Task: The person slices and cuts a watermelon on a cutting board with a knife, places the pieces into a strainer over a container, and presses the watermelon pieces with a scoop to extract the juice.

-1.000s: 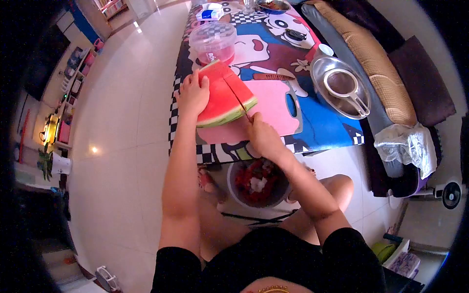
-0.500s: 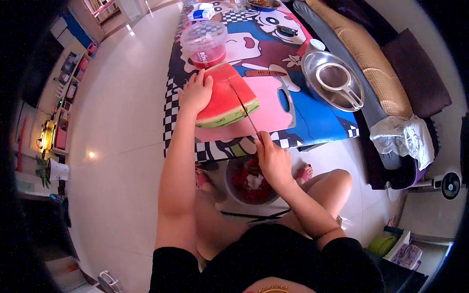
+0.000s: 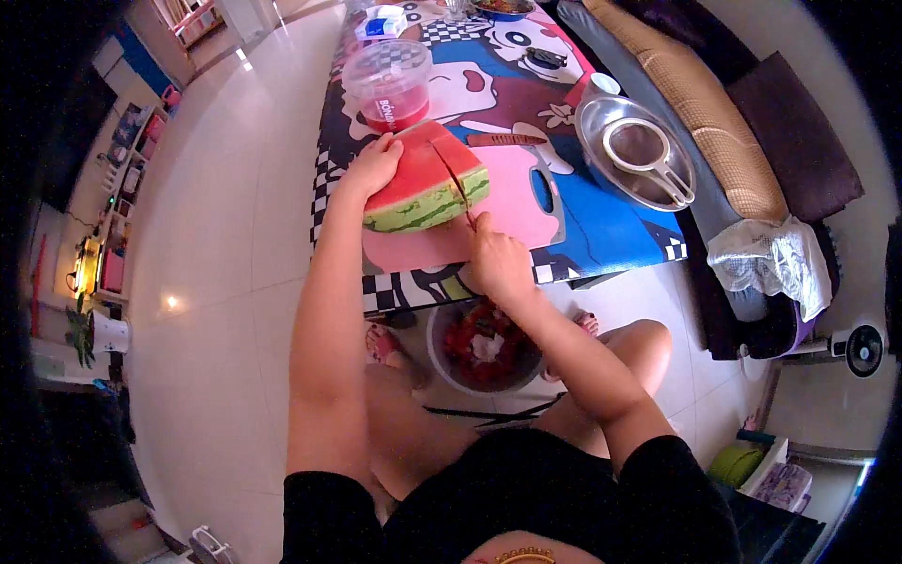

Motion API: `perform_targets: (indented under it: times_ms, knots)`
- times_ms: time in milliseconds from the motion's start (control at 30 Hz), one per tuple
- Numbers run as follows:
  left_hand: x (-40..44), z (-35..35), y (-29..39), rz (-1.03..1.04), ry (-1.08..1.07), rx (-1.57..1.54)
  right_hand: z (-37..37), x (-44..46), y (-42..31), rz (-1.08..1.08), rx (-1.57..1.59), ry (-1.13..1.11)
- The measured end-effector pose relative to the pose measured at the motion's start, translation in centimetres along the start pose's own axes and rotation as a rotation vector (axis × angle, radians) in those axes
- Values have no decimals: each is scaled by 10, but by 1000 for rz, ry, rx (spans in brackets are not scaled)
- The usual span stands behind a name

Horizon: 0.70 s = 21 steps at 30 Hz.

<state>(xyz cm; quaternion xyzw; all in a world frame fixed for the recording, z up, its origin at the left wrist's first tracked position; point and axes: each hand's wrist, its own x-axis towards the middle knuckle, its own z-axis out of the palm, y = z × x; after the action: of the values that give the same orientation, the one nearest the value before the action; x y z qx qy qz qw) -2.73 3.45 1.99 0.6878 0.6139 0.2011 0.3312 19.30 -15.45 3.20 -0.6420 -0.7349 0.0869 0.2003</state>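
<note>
A large cut piece of watermelon (image 3: 413, 172) lies on the pink cutting board (image 3: 515, 209), red flesh up and striped rind toward me. My left hand (image 3: 372, 169) grips its left side, fingers over the top edge. With its fingers wrapped round a knife (image 3: 469, 216), my right hand (image 3: 501, 265) is low at the rind's near side. The blade sits in a slit running across the flesh and down into the rind; its handle is mostly hidden in my hand. A long brown pointed piece (image 3: 505, 139) rests along the board's far edge.
Behind the watermelon stands a clear tub (image 3: 387, 83) with red contents. A metal bowl (image 3: 590, 141) holding a strainer (image 3: 637, 148) is at the right. Between my feet, below the table edge, a bin (image 3: 440, 346) contains red scraps. A sofa (image 3: 695, 89) runs along the right.
The knife has sunk deeper, its handle now close to the rind. My right hand has moved up and left. The watermelon has tipped slightly, showing more rind, with my left hand still on it.
</note>
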Motion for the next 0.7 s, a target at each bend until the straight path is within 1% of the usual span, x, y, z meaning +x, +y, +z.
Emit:
perform_targets:
  times_ms: [67,133,233,267,333,367,433,467,533,567,633,667,700]
  knots:
    - [-2,-2,6,11,-20,-38,20,11,7,-32,-22,83]
    - [-7,-4,13,-8,-16,-72,18,15,5,2,-21,49]
    - [-13,-14,28,10,-136,2,19,16,9,29,-3,-22]
    - [-17,-11,31,-2,-72,13,20,17,12,32,5,-45]
    - [-21,-6,32,-23,63,36,26,23,20,-28,-17,-77]
    - [-21,-6,33,-17,28,10,30,25,23,-59,-27,-95]
    - [-20,-10,34,-2,-42,-34,17,29,12,30,-24,-163]
    - [-20,-10,34,-18,-13,-28,11,32,8,66,-27,-193]
    - [-24,-6,36,-53,36,-17,10,32,10,3,-61,-128]
    - [-24,-6,38,-62,19,81,10,30,11,-24,-77,-97]
    - [-25,-14,50,-73,-9,278,11,28,11,1,-83,-102]
    - [-30,-11,55,-93,132,349,11,30,10,7,-86,-102]
    - [-55,-7,82,-114,274,419,10,30,10,-2,-91,-104]
